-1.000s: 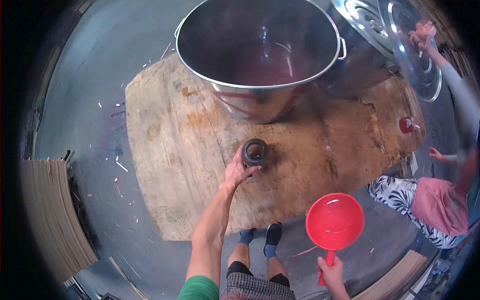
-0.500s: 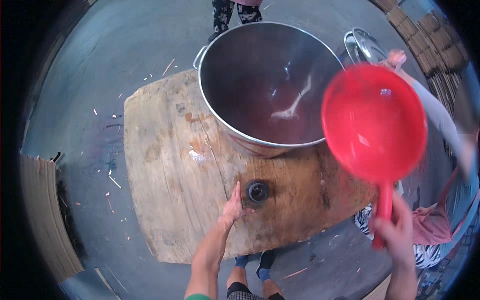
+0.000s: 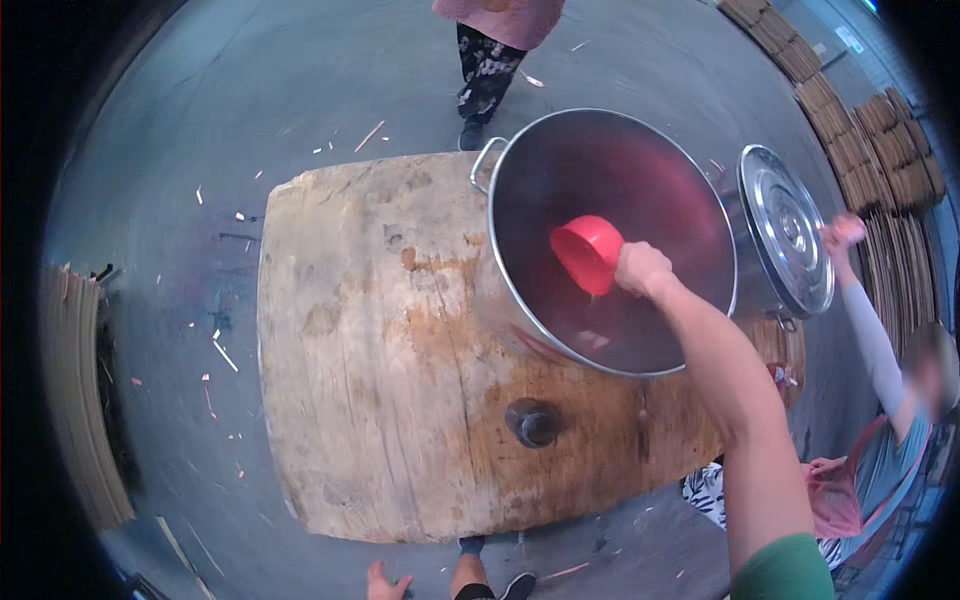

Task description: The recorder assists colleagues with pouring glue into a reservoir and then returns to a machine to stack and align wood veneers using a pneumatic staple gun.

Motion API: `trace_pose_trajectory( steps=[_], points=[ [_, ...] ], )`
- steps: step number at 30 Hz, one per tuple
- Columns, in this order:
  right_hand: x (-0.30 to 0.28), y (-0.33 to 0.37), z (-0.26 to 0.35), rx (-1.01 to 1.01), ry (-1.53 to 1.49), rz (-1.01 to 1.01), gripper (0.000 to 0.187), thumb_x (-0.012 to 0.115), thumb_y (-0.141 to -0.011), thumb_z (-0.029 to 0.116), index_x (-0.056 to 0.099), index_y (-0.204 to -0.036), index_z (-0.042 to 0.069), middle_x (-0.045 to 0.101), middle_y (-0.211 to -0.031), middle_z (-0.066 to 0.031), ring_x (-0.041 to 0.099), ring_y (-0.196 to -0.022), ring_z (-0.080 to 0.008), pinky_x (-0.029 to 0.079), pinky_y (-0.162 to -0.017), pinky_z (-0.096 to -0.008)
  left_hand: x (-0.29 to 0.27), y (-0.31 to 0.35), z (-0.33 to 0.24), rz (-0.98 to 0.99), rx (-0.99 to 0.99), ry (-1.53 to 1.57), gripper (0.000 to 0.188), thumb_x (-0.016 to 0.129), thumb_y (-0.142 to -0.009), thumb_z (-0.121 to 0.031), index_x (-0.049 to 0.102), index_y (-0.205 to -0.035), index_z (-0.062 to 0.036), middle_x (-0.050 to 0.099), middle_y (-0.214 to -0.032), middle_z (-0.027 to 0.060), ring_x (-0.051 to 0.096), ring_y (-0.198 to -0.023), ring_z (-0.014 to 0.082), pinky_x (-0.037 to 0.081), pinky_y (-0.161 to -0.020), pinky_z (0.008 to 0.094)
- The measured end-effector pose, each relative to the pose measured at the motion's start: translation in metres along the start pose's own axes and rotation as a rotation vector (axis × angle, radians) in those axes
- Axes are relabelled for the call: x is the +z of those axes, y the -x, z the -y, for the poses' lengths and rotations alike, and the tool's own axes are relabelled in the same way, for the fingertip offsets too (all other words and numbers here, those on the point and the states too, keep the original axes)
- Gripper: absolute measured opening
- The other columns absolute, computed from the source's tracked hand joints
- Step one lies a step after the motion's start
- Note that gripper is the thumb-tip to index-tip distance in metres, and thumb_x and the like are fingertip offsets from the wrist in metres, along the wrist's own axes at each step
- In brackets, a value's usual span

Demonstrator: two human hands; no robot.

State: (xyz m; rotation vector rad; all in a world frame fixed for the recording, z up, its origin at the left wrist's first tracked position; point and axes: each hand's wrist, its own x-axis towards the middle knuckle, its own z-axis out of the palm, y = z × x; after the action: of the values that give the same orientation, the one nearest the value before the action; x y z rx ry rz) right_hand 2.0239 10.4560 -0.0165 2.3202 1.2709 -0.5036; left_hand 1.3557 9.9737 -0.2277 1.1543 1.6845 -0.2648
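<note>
My right hand (image 3: 645,270) grips the handle of a red plastic dipper (image 3: 590,250). The dipper is tilted inside a large metal stockpot (image 3: 737,285), low over dark liquid that looks reddish. The pot stands on a worn wooden table (image 3: 360,330). My left hand (image 3: 388,582) shows only in part at the lower edge, fingers apart and holding nothing, just off the table's near edge. A small dark round object (image 3: 535,425), perhaps a cup or knob, sits on the near part of the table; its kind is unclear.
A co-worker (image 3: 885,480) at the right reaches toward a shiny lid (image 3: 790,230) tilted over another pot. Another person (image 3: 490,70) stands beyond the table. Stacked thin sheets (image 3: 75,390) are at the left, more piles (image 3: 890,260) at the right. Scraps litter the floor.
My right hand has swung the dipper from over the table's right side left and into the pot. My left hand has drawn back from the dark object. The lid now shows more fully.
</note>
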Motion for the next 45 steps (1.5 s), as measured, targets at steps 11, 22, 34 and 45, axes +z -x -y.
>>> trace_pose_trajectory(
  steps=[11, 22, 34, 45],
  points=[
    [0.095, -0.06, 0.034, 0.036, -0.213, 0.313, 0.031, 0.07, -0.093, 0.028, 0.073, -0.087, -0.002, 0.073, -0.075, -0.0124, 0.071, -0.065, -0.0257, 0.059, -0.059, -0.0417, 0.01, 0.12, 0.09, 0.118, -0.172, -0.052, 0.082, 0.078, -0.083, -0.045, 0.047, -0.145, -0.0008, 0.052, -0.14, 0.0265, 0.052, -0.126, 0.0395, 0.042, -0.109, 0.0487],
    [0.098, -0.044, -0.008, 0.152, -1.133, 0.464, 0.015, 0.074, -0.087, 0.0, 0.061, -0.096, -0.002, 0.056, -0.064, -0.0014, 0.052, -0.047, -0.0081, 0.038, -0.037, -0.0238, 0.052, 0.149, 0.127, 0.122, -0.099, -0.081, 0.068, 0.073, -0.087, -0.041, 0.052, -0.141, -0.006, 0.058, -0.129, 0.0267, 0.058, -0.113, 0.0404, 0.047, -0.101, 0.0512],
    [0.008, 0.043, -0.034, -0.114, -1.402, 0.331, 0.012, 0.07, -0.089, 0.002, 0.059, -0.095, 0.005, 0.054, -0.071, 0.0016, 0.049, -0.049, -0.0069, 0.037, -0.041, -0.0236, 0.064, 0.194, 0.173, 0.121, 0.089, -0.221, 0.053, 0.068, -0.091, -0.037, 0.058, -0.137, -0.0118, 0.065, -0.118, 0.0268, 0.064, -0.098, 0.0414, 0.051, -0.093, 0.0538],
    [-0.046, 0.231, -0.121, -0.18, -1.534, 0.14, 0.01, 0.071, -0.086, 0.003, 0.062, -0.089, 0.003, 0.054, -0.066, 0.0012, 0.049, -0.047, -0.0082, 0.036, -0.04, -0.0255, 0.07, 0.233, 0.219, 0.214, -0.479, 0.761, 0.039, 0.057, -0.098, -0.034, 0.061, -0.131, -0.0125, 0.067, -0.123, 0.0213, 0.065, -0.098, 0.0391, 0.055, -0.083, 0.05]
  ],
)
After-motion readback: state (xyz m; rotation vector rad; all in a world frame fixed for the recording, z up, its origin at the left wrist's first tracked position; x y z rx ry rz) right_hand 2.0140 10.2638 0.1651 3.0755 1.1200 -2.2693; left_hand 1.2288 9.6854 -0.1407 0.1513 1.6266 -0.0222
